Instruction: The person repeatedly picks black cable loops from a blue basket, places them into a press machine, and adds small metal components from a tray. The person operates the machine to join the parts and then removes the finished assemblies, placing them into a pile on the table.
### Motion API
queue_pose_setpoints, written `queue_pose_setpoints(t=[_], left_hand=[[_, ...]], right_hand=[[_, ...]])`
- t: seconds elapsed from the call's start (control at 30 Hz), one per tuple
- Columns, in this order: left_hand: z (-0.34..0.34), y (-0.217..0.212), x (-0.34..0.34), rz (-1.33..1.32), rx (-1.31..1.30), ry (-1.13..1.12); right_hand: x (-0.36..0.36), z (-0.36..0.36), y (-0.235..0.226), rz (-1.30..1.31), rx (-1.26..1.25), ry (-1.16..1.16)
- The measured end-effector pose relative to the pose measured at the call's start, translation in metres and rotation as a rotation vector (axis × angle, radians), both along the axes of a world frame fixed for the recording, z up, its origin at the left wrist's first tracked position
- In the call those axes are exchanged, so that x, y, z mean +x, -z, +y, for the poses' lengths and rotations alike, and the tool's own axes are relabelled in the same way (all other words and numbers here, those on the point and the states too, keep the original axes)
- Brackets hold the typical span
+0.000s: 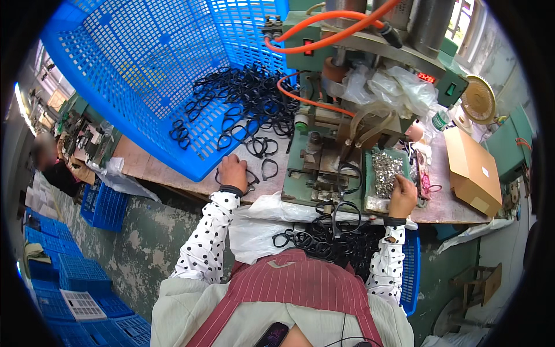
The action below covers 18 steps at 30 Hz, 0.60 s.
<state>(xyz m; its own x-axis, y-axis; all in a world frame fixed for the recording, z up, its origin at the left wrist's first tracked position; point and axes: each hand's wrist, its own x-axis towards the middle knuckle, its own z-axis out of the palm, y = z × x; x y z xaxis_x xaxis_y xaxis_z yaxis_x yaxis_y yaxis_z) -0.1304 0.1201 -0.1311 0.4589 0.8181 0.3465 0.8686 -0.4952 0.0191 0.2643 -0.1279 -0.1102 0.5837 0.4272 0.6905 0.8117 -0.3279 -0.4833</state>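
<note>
Basket [130,118] of black loops [248,95], my left hand [233,173] curled by more, right hand [403,198] at a tray [376,204] of metal bits [385,172]; can't tell if either's pinching.

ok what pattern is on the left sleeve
The left sleeve is white with black polka dots, best seen in the head view.

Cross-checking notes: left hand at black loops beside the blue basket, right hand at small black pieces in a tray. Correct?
Almost: in the head view, the small pieces in the tray at the right hand are silvery, not black. Left hand at black loops beside the blue basket stands.
</note>
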Motion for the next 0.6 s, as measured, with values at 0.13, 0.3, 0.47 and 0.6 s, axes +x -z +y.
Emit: queue_pose_setpoints(t=[0.13,0.3,0.47,0.6], left_hand=[[0.005,-0.024,0.01,-0.218,0.172,0.128],[-0.025,-0.079,0.046,-0.826,-0.13,0.146],[-0.076,-0.12,0.082,-0.756,0.22,0.695],[-0.109,-0.134,0.116,-0.643,0.281,0.984]], right_hand=[[-0.015,0.007,-0.018,0.127,0.059,-0.085],[-0.039,0.033,-0.047,0.59,0.186,-0.346],[-0.075,0.04,-0.089,0.637,0.238,-0.541],[-0.102,0.045,-0.115,0.986,0.368,-0.643]])
